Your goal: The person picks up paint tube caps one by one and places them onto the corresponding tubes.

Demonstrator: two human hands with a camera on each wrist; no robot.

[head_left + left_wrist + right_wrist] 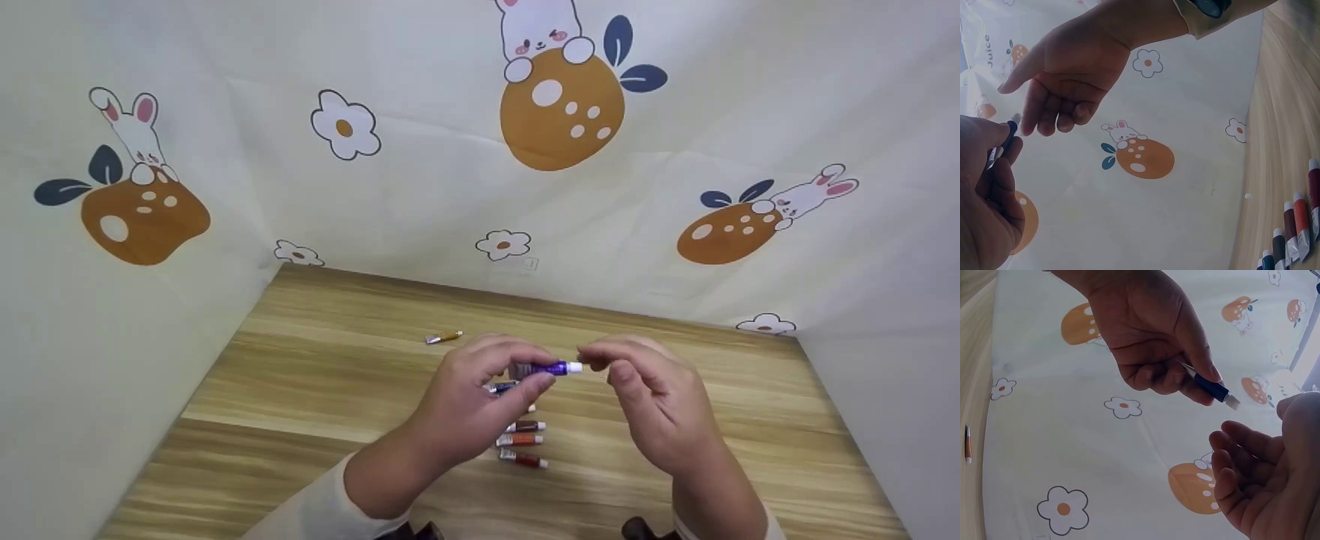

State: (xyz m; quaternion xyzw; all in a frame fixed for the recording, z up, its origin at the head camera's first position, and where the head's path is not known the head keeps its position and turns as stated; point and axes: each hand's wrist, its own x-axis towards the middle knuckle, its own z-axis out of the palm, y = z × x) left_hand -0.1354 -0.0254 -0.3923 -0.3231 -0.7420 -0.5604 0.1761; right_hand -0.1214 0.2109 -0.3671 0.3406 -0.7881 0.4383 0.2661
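Note:
Between thumb and fingertips my left hand (469,397) pinches a small paint tube (551,368), purple-blue with a white cap pointing right. In the left wrist view, that left hand (988,191) holds the paint tube (1008,135) at the frame's left edge. My right hand (664,401) is just off the cap, its fingers loosely bent and nothing held. In the right wrist view a gap shows between the right hand (1269,478) and the cap of the paint tube (1213,387).
Several paint tubes lie in a column on the wooden table (300,360), among them an orange tube (520,440) and a red tube (523,458); the left hand partly hides the column. Farther back lies an ochre tube (444,337). A printed cloth (420,187) walls the table.

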